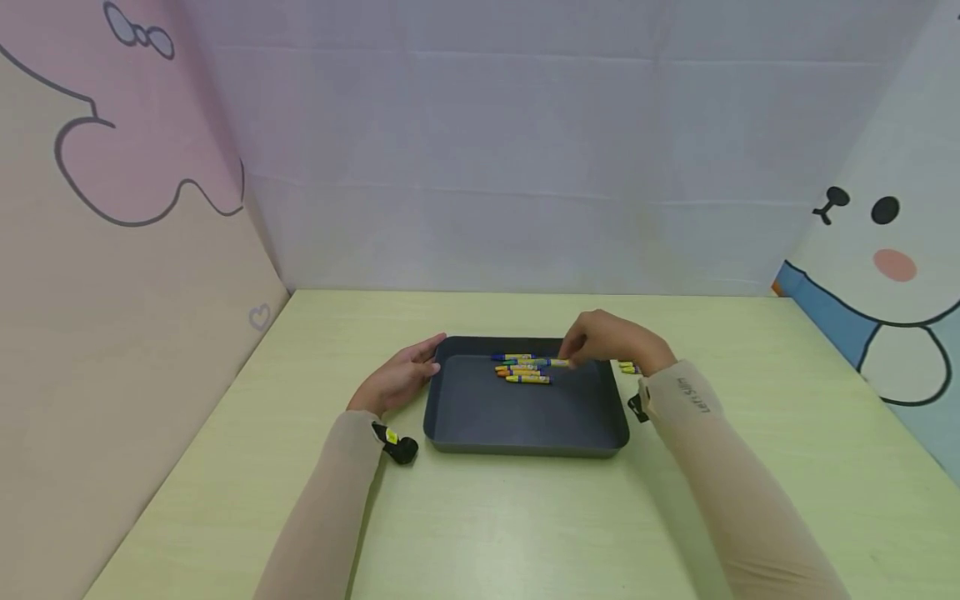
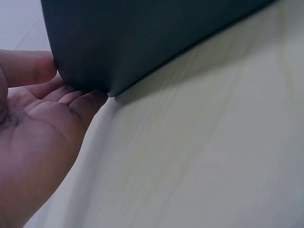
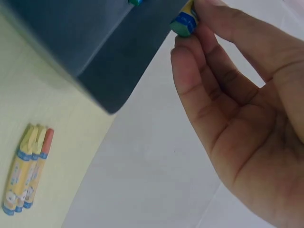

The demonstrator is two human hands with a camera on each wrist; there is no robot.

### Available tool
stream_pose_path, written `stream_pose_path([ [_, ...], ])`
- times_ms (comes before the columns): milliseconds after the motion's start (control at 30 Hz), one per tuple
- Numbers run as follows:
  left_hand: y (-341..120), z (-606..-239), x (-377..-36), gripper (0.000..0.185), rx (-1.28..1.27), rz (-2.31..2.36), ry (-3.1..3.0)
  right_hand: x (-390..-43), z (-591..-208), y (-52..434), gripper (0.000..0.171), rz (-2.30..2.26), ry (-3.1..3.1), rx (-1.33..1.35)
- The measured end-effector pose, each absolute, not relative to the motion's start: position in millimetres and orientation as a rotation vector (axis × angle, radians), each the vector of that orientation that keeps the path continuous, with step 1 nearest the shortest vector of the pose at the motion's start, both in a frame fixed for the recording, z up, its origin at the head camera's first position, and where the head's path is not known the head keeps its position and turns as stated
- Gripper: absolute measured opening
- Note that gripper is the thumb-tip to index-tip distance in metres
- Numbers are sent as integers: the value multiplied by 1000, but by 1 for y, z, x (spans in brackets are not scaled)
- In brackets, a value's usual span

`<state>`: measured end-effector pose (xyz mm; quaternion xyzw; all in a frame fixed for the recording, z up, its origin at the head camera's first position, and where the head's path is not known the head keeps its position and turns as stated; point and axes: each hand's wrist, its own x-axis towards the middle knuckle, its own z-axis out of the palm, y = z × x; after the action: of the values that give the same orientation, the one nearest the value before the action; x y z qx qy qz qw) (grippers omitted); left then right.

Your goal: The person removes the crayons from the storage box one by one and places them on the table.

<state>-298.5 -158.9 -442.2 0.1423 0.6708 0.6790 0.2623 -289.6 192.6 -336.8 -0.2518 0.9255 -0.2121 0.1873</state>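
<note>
A dark grey tray [image 1: 525, 417] sits on the table. My left hand [image 1: 401, 377] holds its left side near the far corner; in the left wrist view the thumb is against the wall and the fingers reach beneath the corner. Over the tray's far right part, my right hand [image 1: 611, 340] pinches a green crayon [image 3: 184, 21] in a yellow and blue wrapper between thumb and fingers. Several crayons lie roughly side by side in the tray, among them a dark blue crayon [image 1: 512, 357], an orange crayon [image 1: 517, 373] and a yellow-wrapped crayon [image 1: 528, 380] nearest me.
Right of the tray, a small group of crayons [image 3: 28, 171] lies on the pale wood-grain table [image 1: 495, 525], with yellowish tips and one red tip. A white backdrop [image 1: 487, 167] rises behind the table, and printed cartoon panels stand at the left and right.
</note>
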Motion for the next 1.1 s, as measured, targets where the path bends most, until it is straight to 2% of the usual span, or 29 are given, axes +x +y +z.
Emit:
stream_pose_path([
  [1100,-159,-447,-299,66,379,1837,1832,-285,-340,255,20,-607,2660,-626],
])
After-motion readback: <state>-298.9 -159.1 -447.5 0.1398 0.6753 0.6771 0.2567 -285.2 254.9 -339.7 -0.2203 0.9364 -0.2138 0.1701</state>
